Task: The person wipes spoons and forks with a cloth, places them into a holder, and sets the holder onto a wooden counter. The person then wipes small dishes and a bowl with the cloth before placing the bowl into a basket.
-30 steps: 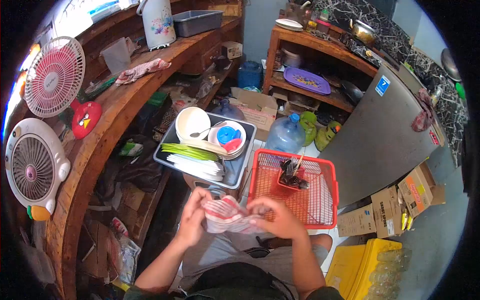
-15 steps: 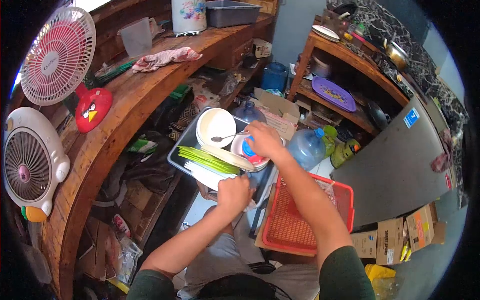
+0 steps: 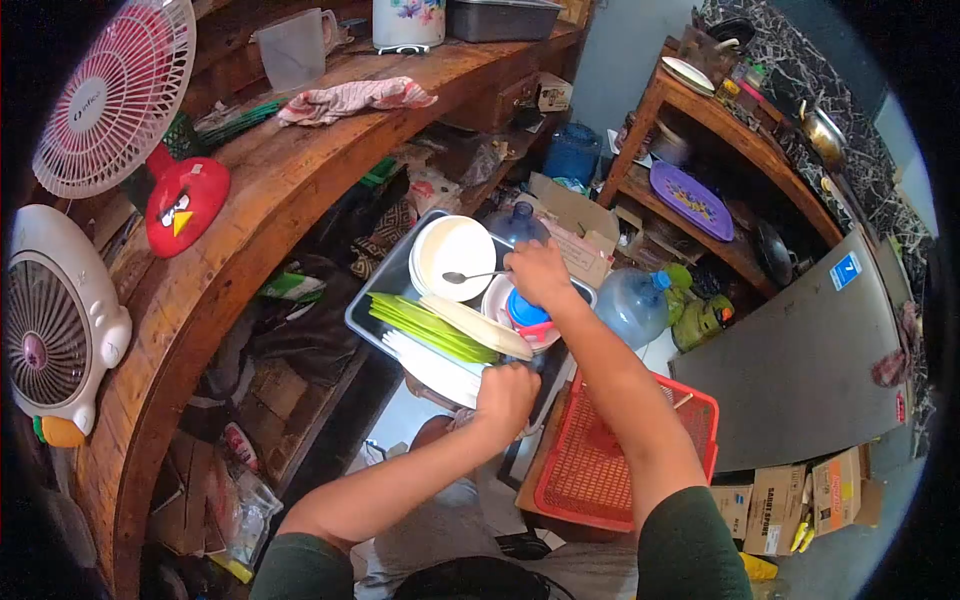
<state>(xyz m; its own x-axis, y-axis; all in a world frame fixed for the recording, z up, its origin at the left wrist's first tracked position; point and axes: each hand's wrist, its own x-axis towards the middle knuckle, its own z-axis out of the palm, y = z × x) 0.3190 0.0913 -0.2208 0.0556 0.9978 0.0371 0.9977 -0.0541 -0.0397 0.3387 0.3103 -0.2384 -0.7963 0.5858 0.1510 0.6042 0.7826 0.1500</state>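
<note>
Plates (image 3: 430,328) and bowls (image 3: 453,243) already sat in grey tub (image 3: 391,272), mid-frame; left hand (image 3: 508,396), right hand (image 3: 541,273) curled at opposite edges, grip unclear.

Tub (image 3: 387,274) partly hidden, flask (image 3: 408,24) cut off

Metal spoon (image 3: 480,275), slim-handled, scoop end over white bowl (image 3: 447,243); grey rectangular tub (image 3: 393,275), open-topped, loaded with dishes (image 3: 425,326).
</note>
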